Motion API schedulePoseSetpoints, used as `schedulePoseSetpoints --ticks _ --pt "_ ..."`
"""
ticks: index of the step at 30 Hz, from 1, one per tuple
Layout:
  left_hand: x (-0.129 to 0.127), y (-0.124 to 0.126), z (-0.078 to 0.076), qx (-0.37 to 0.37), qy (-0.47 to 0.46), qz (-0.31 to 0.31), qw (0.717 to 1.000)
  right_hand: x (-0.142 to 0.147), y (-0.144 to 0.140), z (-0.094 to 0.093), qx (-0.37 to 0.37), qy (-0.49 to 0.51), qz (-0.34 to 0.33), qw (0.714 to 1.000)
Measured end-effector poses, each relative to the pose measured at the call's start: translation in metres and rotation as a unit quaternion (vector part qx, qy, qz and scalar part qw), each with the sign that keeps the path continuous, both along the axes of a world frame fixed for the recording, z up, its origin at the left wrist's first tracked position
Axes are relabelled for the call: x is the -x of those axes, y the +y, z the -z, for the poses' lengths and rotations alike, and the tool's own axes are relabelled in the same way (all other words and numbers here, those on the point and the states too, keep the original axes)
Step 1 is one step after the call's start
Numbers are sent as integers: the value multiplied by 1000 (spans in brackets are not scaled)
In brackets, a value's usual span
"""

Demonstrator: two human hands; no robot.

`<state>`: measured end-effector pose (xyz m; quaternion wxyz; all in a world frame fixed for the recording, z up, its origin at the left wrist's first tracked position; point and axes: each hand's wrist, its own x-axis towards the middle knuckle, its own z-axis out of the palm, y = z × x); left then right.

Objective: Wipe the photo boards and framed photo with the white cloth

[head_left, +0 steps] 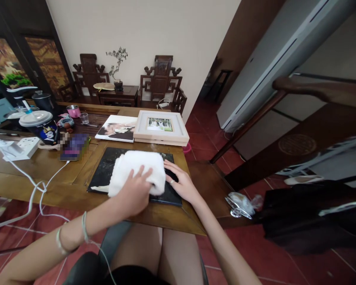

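A folded white towel lies over the middle of a flat, dark rectangular book or panel. From above, my left hand presses into the towel, its fingertips apart and its thumb side sunk in a fold at the right. My right hand, with a ring on one finger, rests at the panel's right side with fingers stretched out beside the towel. Whitish marks show on the panel's dark surface, and a pale strip lies at its lower left corner.
Behind the panel lie a photo-covered book and a pale framed photo box. To the left are a phone on a white cable, a lidded cup and a white power strip. A wooden chair stands at the right.
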<state>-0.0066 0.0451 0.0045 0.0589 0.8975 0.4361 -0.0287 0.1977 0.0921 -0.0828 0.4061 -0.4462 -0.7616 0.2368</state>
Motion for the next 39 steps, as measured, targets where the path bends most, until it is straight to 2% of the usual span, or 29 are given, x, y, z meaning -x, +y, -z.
schedulePoseSetpoints --ticks 5,8,11,16,18,20,22,25,29,34,36,39 --pt "14 72 18 -47 -34 4 998 2 0 0 1 8 9 1000" --pt "18 86 21 -72 -33 1 997 3 0 0 3 11 5 1000" --pt "15 64 19 -82 6 -6 997 3 0 0 4 10 6 1000" --pt "11 -23 30 -93 48 43 994 2 0 1 -5 -2 1 1000" --pt "14 -51 38 -129 28 77 988 1 0 1 -10 -5 -9 1000" --pt "18 -60 42 -163 8 95 982 1 0 1 -12 -4 -12 1000" --pt "23 -50 42 -186 2 83 979 1 0 2 -7 -4 -4 1000" --pt "30 -12 31 -227 12 57 972 1 0 2 0 -5 4 1000" --pt "40 30 7 -317 -20 77 945 1 0 1 1 3 3 1000" --pt "60 42 -26 -431 -171 -33 885 1 -1 0 6 6 3 1000" --pt "70 48 -36 -449 -196 -37 871 1 -1 0 10 5 6 1000" --pt "85 62 -46 -452 -201 -15 869 1 0 0 13 5 8 1000"
